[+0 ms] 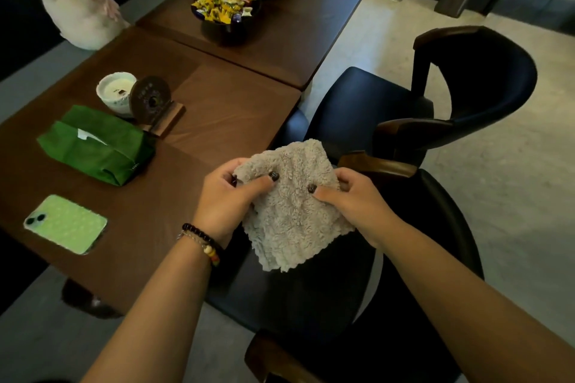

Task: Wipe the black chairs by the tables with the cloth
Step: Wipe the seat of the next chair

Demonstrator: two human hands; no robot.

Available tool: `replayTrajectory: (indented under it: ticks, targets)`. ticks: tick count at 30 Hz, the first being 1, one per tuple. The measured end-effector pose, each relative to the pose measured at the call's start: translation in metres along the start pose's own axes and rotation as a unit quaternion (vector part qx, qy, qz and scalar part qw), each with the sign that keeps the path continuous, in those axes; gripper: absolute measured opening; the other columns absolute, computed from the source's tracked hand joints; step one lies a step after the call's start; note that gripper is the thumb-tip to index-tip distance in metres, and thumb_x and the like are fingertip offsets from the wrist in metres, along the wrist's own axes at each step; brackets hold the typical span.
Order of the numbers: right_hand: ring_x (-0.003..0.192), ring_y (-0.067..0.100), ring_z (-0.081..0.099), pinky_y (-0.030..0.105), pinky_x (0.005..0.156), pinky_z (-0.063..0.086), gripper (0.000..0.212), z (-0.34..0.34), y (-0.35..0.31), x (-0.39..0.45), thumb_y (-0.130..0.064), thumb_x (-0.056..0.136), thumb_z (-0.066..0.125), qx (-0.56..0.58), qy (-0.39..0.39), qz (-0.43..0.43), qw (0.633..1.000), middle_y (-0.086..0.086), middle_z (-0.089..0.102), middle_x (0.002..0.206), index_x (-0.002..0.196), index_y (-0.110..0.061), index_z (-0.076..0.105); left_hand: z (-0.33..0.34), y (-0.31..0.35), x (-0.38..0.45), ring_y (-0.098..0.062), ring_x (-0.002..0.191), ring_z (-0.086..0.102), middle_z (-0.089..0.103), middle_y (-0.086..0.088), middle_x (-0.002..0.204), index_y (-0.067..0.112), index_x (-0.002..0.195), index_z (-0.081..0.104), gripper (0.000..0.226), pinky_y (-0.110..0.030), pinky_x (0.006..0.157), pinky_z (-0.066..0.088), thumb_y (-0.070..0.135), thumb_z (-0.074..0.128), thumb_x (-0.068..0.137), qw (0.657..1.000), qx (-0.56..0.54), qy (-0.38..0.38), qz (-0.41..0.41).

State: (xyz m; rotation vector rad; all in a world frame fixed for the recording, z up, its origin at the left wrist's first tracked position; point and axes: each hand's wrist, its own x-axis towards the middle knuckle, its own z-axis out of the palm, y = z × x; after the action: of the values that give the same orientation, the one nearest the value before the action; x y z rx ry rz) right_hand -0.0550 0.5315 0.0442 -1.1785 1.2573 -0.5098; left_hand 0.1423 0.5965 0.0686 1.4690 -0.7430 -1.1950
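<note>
Tables [217,121] beside chairs [357,109] hold phone [65,224], tissue pack [96,146], candle [115,90].

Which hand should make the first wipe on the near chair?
Right, probably. Both hands grip the cloth, but the right hand is over the near chair; the left hand is by the table.

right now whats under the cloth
Both hands, left hand and right hand, hold the cloth above the near black chair; the seat part directly beneath is hidden.
</note>
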Motion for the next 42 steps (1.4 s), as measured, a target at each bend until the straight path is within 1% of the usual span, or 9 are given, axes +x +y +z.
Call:
replayTrajectory:
  ticks: [6, 10, 20, 26, 30, 34, 37, 39, 42]
  targets:
    - [0.095, 0.007, 0.066, 0.026, 0.082, 0.054, 0.037, -0.017, 0.015, 0.017, -0.011, 0.076, 0.080, -0.086, -0.027, -0.047, 0.995, -0.006, 0.068, 0.106, 0.106, -0.025, 0.063, 0.007, -0.019, 0.019, -0.001, 0.087, 0.068, 0.070, 0.011, 0.100, 0.029, 0.108, 0.064, 0.051, -0.015, 0.067, 0.054, 0.028, 0.087, 0.062, 0.972, 0.185, -0.123, -0.081]
    - [0.098, 0.013, 0.062, 0.031, 0.087, 0.053, 0.039, -0.016, 0.073, 0.034, -0.017, 0.078, 0.078, -0.125, 0.043, -0.008, 0.991, -0.003, 0.061, 0.112, 0.111, -0.023, 0.057, 0.027, -0.067, 0.023, -0.013, 0.074, 0.068, 0.071, 0.001, 0.080, 0.017, 0.083, 0.070, 0.016, -0.027, 0.063, 0.055, 0.025, 0.081, 0.075, 0.951, 0.299, -0.038, -0.063]
    - [0.114, 0.012, 0.051, 0.020, 0.089, 0.041, 0.048, -0.044, 0.173, 0.035, -0.019, 0.086, 0.072, -0.275, 0.106, 0.027, 0.955, -0.001, 0.049, 0.130, 0.128, -0.023, 0.049, 0.051, -0.181, 0.030, -0.010, 0.074, 0.053, 0.056, 0.003, 0.083, 0.024, 0.086, 0.044, 0.019, -0.025, 0.055, 0.036, 0.020, 0.063, 0.085, 0.938, 0.330, 0.050, -0.097]
    - [0.142, 0.028, 0.031, 0.045, 0.114, 0.032, 0.056, -0.083, 0.145, -0.017, -0.012, 0.082, 0.072, -0.471, 0.236, -0.143, 0.838, 0.009, 0.047, 0.140, 0.133, -0.015, 0.050, 0.102, -0.214, 0.008, -0.020, 0.107, 0.058, 0.060, -0.003, 0.118, 0.015, 0.128, 0.051, 0.034, -0.038, 0.093, 0.048, 0.017, 0.057, 0.094, 0.972, 0.185, 0.045, -0.138]
    - [0.147, 0.042, 0.013, 0.056, 0.116, 0.011, 0.075, -0.104, 0.147, -0.057, -0.012, 0.077, 0.071, -0.568, 0.307, -0.090, 0.758, 0.023, 0.029, 0.153, 0.145, -0.011, 0.040, 0.154, -0.228, -0.011, -0.018, 0.110, 0.058, 0.062, -0.002, 0.121, 0.017, 0.126, 0.056, 0.028, -0.033, 0.098, 0.046, 0.016, 0.052, 0.099, 0.980, 0.073, -0.016, -0.185]
    - [0.142, 0.036, 0.028, 0.053, 0.112, 0.032, 0.094, -0.126, 0.170, -0.086, -0.025, 0.078, 0.074, -0.420, 0.340, 0.018, 0.841, 0.015, 0.023, 0.156, 0.153, -0.017, 0.017, 0.192, -0.255, -0.022, -0.017, 0.118, 0.052, 0.054, -0.001, 0.128, 0.015, 0.138, 0.045, 0.036, -0.027, 0.099, 0.041, 0.014, 0.044, 0.102, 0.974, 0.061, -0.078, -0.203]
    - [0.104, 0.018, 0.063, 0.033, 0.084, 0.054, 0.073, -0.147, 0.183, -0.098, -0.026, 0.076, 0.080, -0.069, 0.275, 0.138, 0.949, 0.004, 0.058, 0.128, 0.139, -0.026, 0.042, 0.215, -0.279, -0.029, -0.020, 0.107, 0.059, 0.061, -0.004, 0.118, 0.014, 0.138, 0.046, 0.037, -0.032, 0.093, 0.049, 0.018, 0.045, 0.101, 0.968, 0.085, -0.089, -0.219]
    - [0.087, 0.023, 0.071, 0.038, 0.076, 0.059, 0.051, -0.155, 0.196, -0.098, -0.017, 0.073, 0.082, 0.133, 0.215, 0.193, 0.948, 0.006, 0.072, 0.104, 0.121, -0.020, 0.062, 0.226, -0.293, -0.029, -0.015, 0.103, 0.062, 0.063, 0.001, 0.115, 0.015, 0.137, 0.048, 0.039, -0.027, 0.089, 0.050, 0.014, 0.050, 0.098, 0.971, 0.063, -0.088, -0.215]
    - [0.087, 0.024, 0.073, 0.045, 0.080, 0.060, 0.046, -0.163, 0.211, -0.094, -0.009, 0.072, 0.081, 0.190, 0.154, 0.174, 0.954, 0.006, 0.075, 0.097, 0.113, -0.022, 0.065, 0.238, -0.310, -0.020, -0.005, 0.106, 0.061, 0.060, 0.005, 0.126, 0.021, 0.135, 0.046, 0.044, -0.019, 0.093, 0.045, 0.013, 0.058, 0.094, 0.971, -0.003, -0.098, -0.218]
